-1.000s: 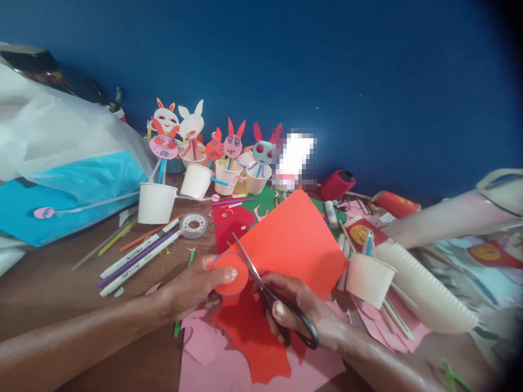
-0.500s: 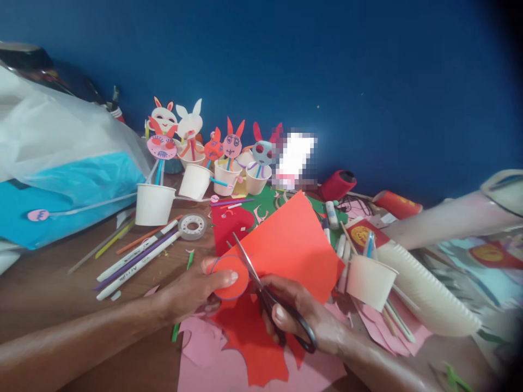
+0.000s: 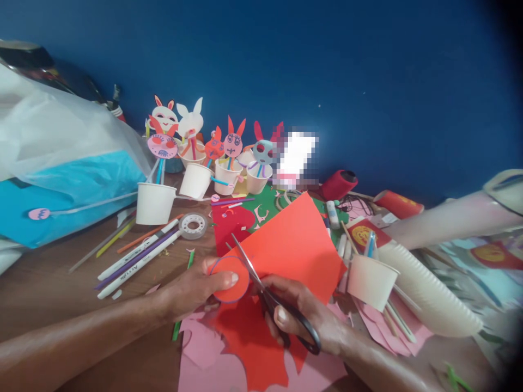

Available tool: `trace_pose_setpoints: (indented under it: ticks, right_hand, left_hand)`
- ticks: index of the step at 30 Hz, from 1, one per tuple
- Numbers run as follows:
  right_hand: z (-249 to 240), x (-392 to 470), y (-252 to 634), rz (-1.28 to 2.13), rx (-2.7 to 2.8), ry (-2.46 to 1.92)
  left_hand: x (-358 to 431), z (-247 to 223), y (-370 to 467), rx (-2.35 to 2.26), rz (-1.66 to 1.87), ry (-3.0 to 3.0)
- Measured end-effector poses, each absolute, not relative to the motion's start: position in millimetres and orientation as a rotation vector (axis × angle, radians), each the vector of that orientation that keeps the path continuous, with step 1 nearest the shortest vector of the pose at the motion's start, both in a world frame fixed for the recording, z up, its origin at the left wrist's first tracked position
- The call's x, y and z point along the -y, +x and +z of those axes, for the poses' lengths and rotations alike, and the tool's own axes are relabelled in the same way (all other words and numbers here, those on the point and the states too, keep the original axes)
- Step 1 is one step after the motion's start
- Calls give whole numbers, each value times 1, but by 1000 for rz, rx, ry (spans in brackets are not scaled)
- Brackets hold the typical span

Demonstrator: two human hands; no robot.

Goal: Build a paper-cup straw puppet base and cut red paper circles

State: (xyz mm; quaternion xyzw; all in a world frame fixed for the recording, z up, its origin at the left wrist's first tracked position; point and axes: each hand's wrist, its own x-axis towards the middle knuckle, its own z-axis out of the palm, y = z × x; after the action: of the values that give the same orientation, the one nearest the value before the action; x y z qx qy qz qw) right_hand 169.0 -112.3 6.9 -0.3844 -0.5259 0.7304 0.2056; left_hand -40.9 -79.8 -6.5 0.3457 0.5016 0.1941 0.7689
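Observation:
A sheet of orange-red paper [image 3: 292, 245] bears a blue-outlined circle at its left end. My left hand [image 3: 204, 283] pinches that circle, thumb on top and fingers underneath. Black-handled scissors [image 3: 255, 275] are gripped in my right hand [image 3: 298, 310], its thumb and fingers at the handles. Their blades lie slightly apart along the right side of the circle, pointing away and to the left. Below my hands, a jagged orange-red paper cutout [image 3: 257, 348] rests on pink paper [image 3: 200, 370].
Paper cups with rabbit-faced paper figures [image 3: 155, 204] stand along the back left. Markers [image 3: 139, 264] and a tape roll [image 3: 193, 225] lie on the left. To the right are a tilted paper cup [image 3: 371, 280], a white plate [image 3: 429, 296] and a glue stick [image 3: 332, 214].
The orange-red sheet and the scissors' handles have shifted very slightly to the right. Both hands keep their holds, and the rest looks the same.

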Motion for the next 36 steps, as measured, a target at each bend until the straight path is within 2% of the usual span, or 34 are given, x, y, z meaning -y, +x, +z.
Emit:
trace_pose_setpoints:
  ticks: [36]
  right_hand:
    - [8, 115, 172, 2043, 1504, -1033]
  left_hand:
    - [73, 0, -48, -945, 359, 967]
